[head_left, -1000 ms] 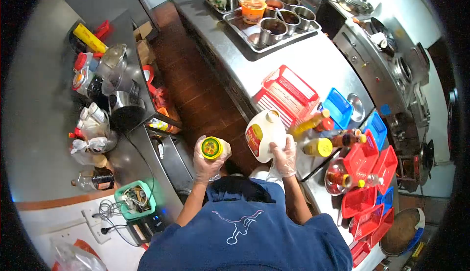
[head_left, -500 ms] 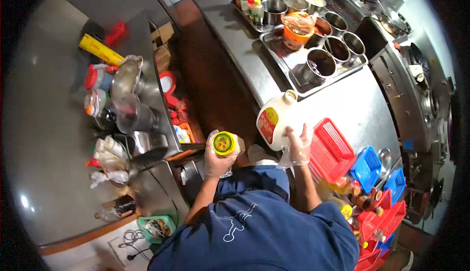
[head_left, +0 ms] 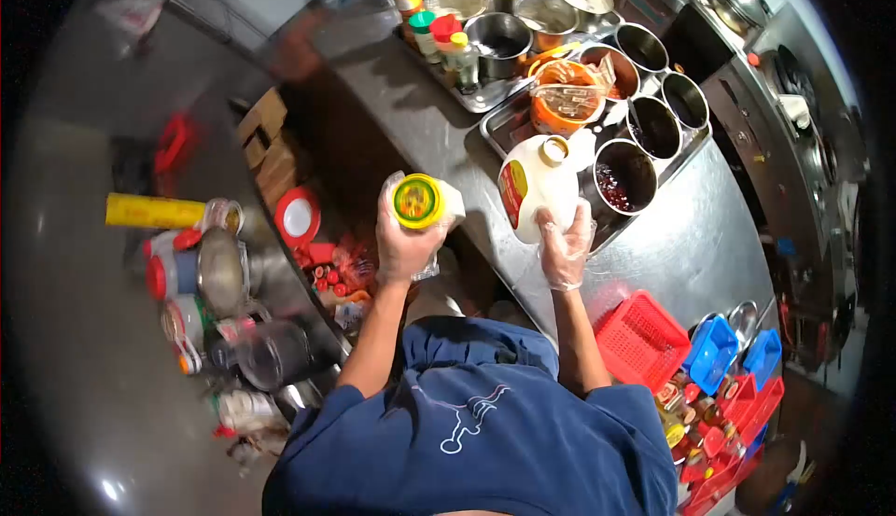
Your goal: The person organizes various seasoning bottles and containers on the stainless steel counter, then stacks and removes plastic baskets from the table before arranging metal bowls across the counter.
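Clear plastic gloves [head_left: 566, 276] are covering both hands. The left hand [head_left: 404, 247] is curling closed around a yellow-lidded jar [head_left: 418, 201], its lid facing up. Across from that grip, the right hand [head_left: 567, 244] is clasping a white jug [head_left: 545, 183] at its near side, keeping it upright. Just beyond the right grip, a metal tray [head_left: 510, 124] is carrying pots [head_left: 625, 178] and an orange bucket [head_left: 560, 115]; a red basket [head_left: 642, 341] is lying nearer the body, to that grip's right.

Left hand [head_left: 403, 247] gripped yellow-lidded jar [head_left: 417, 201], right hand [head_left: 566, 253] held white jug [head_left: 546, 185]; both wore clear gloves [head_left: 567, 276]. Jug overlapped tray [head_left: 510, 122] of metal pots [head_left: 626, 177] on counter [head_left: 700, 250] in view; contact unclear. Red basket [head_left: 642, 339] sat to the right, just beside blue basket [head_left: 712, 355].
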`<state>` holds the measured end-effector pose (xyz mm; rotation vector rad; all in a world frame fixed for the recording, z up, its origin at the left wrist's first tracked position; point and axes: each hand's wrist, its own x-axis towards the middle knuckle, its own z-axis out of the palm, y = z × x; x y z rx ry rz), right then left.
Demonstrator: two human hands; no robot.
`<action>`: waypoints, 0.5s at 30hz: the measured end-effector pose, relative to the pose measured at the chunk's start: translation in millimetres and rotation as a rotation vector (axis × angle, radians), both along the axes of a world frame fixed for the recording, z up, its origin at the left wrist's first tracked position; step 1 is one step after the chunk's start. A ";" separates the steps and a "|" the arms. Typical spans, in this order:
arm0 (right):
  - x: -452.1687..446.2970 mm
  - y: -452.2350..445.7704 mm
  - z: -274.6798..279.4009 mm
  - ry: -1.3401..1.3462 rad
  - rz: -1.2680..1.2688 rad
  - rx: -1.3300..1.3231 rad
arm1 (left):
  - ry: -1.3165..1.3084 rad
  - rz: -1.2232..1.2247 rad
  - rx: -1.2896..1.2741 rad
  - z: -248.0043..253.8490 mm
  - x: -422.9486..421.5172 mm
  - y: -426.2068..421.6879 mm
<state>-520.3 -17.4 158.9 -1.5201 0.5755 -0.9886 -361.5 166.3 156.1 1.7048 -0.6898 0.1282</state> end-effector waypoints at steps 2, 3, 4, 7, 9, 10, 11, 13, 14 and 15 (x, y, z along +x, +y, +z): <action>20.7 -13.3 -2.9 0.141 -0.079 -0.043 | 0.069 -0.114 -0.048 -1.6 47.6 -36.4; 29.5 -16.5 -6.4 0.070 -0.107 -0.077 | 0.065 -0.152 -0.058 -3.5 66.6 -51.8; 44.6 -14.4 4.6 0.031 -0.127 -0.046 | 0.060 -0.194 -0.072 -7.4 88.0 -66.6; 83.4 -28.4 7.7 0.272 -0.309 -0.224 | -0.088 -0.256 -0.037 10.7 142.1 -120.9; 106.5 -32.6 8.9 0.271 -0.360 -0.193 | -0.134 -0.351 -0.131 -7.7 171.3 -157.0; 114.0 -32.7 13.0 0.272 -0.376 -0.167 | -0.216 -0.359 -0.119 -7.3 181.6 -171.8; 120.9 -30.7 12.2 0.287 -0.404 -0.152 | -0.252 -0.372 -0.082 1.7 188.3 -179.7; 134.5 -33.1 10.5 0.222 -0.390 -0.049 | -0.236 -0.424 -0.019 11.5 197.7 -196.1; 142.7 -34.7 10.3 0.226 -0.431 -0.054 | -0.232 -0.452 -0.027 8.9 201.5 -207.2; 145.0 -35.3 6.5 0.309 -0.452 -0.118 | -0.247 -0.442 -0.018 2.8 204.4 -215.6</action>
